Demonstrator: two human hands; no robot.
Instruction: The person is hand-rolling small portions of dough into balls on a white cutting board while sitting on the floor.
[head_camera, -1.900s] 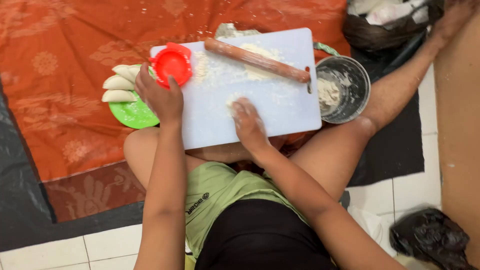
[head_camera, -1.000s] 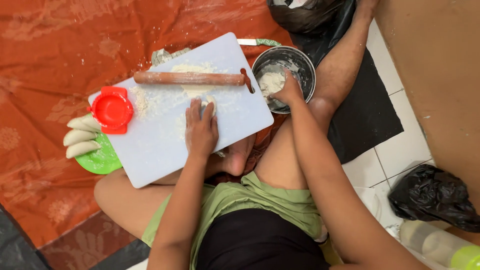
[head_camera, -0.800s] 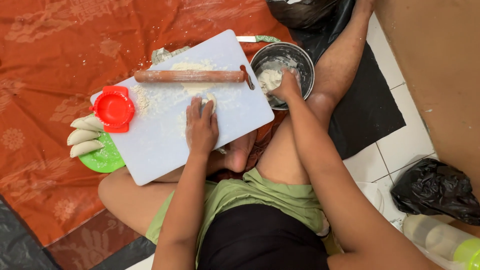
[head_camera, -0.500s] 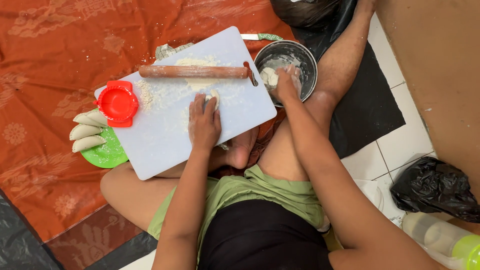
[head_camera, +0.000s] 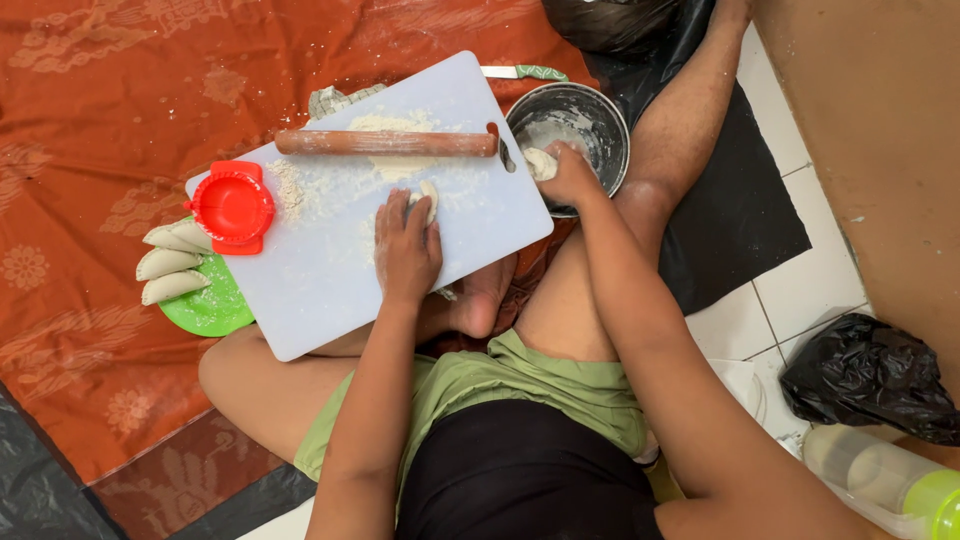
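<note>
A white cutting board (head_camera: 330, 290) dusted with flour rests across my lap. My left hand (head_camera: 405, 250) lies palm down on it, fingers closed over a small piece of dough (head_camera: 429, 196). My right hand (head_camera: 568, 175) reaches into a metal bowl (head_camera: 600, 100) beside the board's right edge, its fingers pinching a lump of dough (head_camera: 540, 162). A wooden rolling pin (head_camera: 385, 142) lies across the board's far end. A red dumpling press (head_camera: 232, 205) sits on the board's left corner.
A green plate (head_camera: 210, 305) with three folded dumplings (head_camera: 165, 264) sits left of the board on an orange cloth (head_camera: 90, 120). A knife (head_camera: 520, 72) lies behind the bowl. Black plastic bags (head_camera: 870, 375) and a plastic bottle (head_camera: 880, 480) lie at the right.
My left hand left the red press and settled on the dough on the board. My right hand moved off the board into the bowl and stays there.
</note>
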